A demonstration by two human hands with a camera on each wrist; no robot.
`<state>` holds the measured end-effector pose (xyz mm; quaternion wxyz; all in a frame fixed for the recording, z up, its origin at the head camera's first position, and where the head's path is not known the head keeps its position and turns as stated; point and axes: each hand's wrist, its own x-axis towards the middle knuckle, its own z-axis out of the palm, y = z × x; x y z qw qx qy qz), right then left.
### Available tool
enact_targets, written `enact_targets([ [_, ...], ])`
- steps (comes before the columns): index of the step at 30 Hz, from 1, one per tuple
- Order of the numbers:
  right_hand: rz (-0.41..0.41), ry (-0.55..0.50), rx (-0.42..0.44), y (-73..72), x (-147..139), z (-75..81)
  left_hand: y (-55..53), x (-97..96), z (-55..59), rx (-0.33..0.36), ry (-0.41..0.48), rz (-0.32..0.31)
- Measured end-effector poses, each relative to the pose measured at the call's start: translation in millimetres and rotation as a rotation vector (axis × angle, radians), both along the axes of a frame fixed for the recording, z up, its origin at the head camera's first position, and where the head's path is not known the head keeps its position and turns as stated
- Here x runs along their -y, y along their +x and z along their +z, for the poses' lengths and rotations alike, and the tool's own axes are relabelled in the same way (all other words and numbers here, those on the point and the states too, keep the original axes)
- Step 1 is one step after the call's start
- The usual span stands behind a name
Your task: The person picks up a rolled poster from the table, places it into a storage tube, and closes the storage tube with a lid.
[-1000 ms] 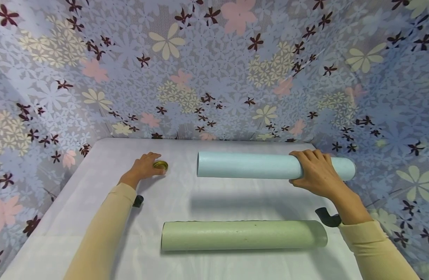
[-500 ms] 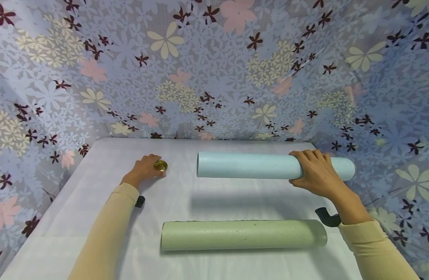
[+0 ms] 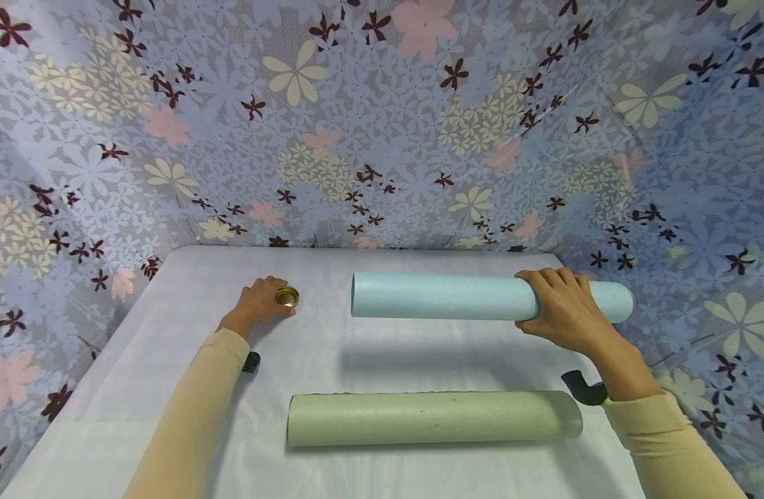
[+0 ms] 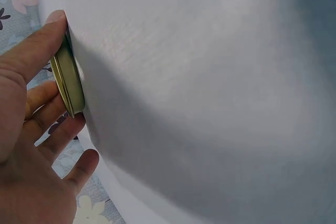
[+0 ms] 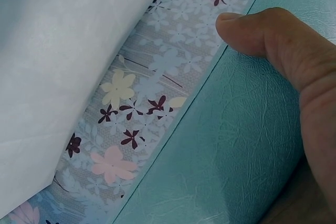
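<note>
At the far left part of the table, my left hand point(image 3: 257, 303) pinches a small round gold metal lid point(image 3: 287, 296) between thumb and fingers. In the left wrist view the lid point(image 4: 69, 77) is edge-on, its gold rim towards the palm and its greenish side close to the white cloth. My right hand point(image 3: 563, 308) grips a light blue tube point(image 3: 444, 296) near its right end, fingers over the top and thumb below. The tube hangs level above the table, its shadow beneath, its hollow left end showing. Up close, the blue tube point(image 5: 231, 135) has a creased, glossy surface.
A pale green tube point(image 3: 435, 418) lies along the front of the white table point(image 3: 319, 346). Black wrist straps or mounts point(image 3: 584, 388) sit at both wrists. Flowered cloth point(image 3: 382, 138) hangs behind and at both sides.
My left hand has shifted very slightly, and the lid's round inside faces the head camera a little more. The right hand and blue tube have stayed nearly still.
</note>
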<state>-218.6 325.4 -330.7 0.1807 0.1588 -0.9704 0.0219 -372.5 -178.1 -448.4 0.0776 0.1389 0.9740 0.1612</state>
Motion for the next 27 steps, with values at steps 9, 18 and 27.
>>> enact_targets([
  [9, 0.010, -0.001, -0.009, 0.5, 1.9, -1.0, 5.2, 0.3, 0.4, -0.030, 0.012, 0.038],
  [18, -0.010, 0.006, 0.011, -0.4, 2.5, -3.1, 11.2, -2.2, 8.5, -0.071, 0.028, 0.037],
  [27, -0.006, 0.005, -0.004, -1.5, 2.4, -4.1, 19.4, 0.7, 17.5, -0.101, 0.055, 0.044],
])
